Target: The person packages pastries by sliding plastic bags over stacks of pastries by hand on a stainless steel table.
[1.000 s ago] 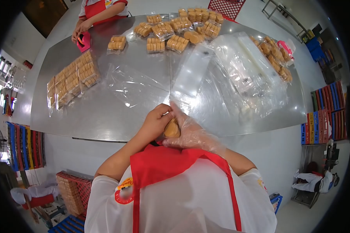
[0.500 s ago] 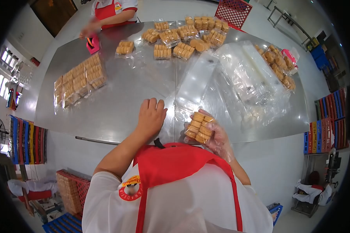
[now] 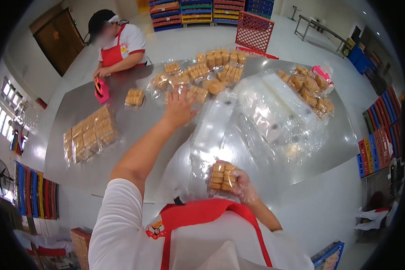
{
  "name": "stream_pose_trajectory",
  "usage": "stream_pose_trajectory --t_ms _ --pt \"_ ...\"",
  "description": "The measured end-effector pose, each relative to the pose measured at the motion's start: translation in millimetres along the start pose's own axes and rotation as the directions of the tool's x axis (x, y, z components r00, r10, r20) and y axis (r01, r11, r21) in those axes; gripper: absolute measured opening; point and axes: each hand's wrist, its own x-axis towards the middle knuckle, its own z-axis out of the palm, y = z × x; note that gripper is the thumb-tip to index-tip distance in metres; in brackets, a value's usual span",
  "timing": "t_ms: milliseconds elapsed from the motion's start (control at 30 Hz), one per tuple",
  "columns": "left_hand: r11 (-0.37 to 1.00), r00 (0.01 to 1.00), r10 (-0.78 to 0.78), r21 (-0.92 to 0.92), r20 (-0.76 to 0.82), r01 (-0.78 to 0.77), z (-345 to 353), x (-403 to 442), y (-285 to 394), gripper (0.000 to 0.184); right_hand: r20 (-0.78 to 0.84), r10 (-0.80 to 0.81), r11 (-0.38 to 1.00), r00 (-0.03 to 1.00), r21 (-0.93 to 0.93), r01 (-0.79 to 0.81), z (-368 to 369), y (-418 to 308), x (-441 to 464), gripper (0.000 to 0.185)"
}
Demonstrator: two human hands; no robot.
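Note:
In the head view, my right hand, in a clear plastic glove, holds a clear pack of round biscuits stacked in two rows, near the table's front edge. My bare left hand stretches forward with its fingers spread over a biscuit pack at the near side of a group of packs. The hand covers most of that pack, and I cannot tell whether the fingertips press on it. Clear plastic bags lie flat between my hands and to the right.
On the steel table are a large block of biscuit packs, a single pack and loose biscuits in plastic. Across the left corner a co-worker has hands at a pink tape dispenser. A red crate stands behind.
My left hand has moved forward from the table's front to the group of packs, its fingers spreading. My right hand keeps the biscuit pack. The view has tilted up, showing more of the co-worker.

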Motion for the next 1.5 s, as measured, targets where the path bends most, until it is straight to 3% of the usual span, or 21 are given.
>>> stream_pose_trajectory --t_ms 167,267,467,767,867,967,1133,1300,1400,1500 --pt "0.999 0.999 0.045 0.004 0.017 -0.046 30 43 9 0.056 -0.074 0.02 0.999 0.997 0.031 -0.017 12 -6 -3 0.068" --pt "0.997 0.986 0.072 0.029 0.147 -0.077 47 51 15 0.037 -0.105 0.026 0.999 0.994 0.035 -0.023 21 -10 -5 0.069" --pt "0.998 0.995 0.065 0.009 -0.073 -0.065 59 47 23 0.018 -0.165 0.018 0.999 0.986 -0.034 -0.024 28 -14 -6 0.068" --pt "0.99 0.981 -0.056 -0.136 -0.184 0.031 17 17 -19 0.018 -0.111 0.053 0.998 0.992 -0.028 -0.056 11 -18 11 0.069" --pt "0.99 0.926 -0.069 -0.141 -0.37 0.017 -20 7 -32 0.019 -0.213 0.046 0.995 0.976 -0.073 -0.063 16 -19 17 0.068" --pt "0.957 0.795 -0.213 -0.284 -0.569 0.053 -68 -13 -36 0.019 -0.192 0.026 0.992 0.981 -0.118 -0.049 20 -20 21 0.069" --pt "0.633 0.604 -0.7 -0.722 -0.381 0.279 -117 -112 -35 0.014 -0.188 0.012 0.992 0.982 -0.12 -0.035 16 -16 26 0.069" --pt "0.461 0.512 -0.823 -0.815 -0.245 0.351 -114 -222 1 0.024 -0.134 0.022 0.998 0.991 -0.06 -0.03 11 -14 25 0.069" --pt "0.489 0.658 -0.75 -0.727 -0.068 0.482 -123 -262 23 0.034 -0.11 0.037 0.999 0.993 -0.004 -0.038 -5 -10 25 0.068" --pt "0.409 0.711 -0.699 -0.77 0.081 0.49 -129 -273 40 0.042 -0.096 0.036 0.999 0.995 0.025 -0.033 -5 -11 28 0.067"
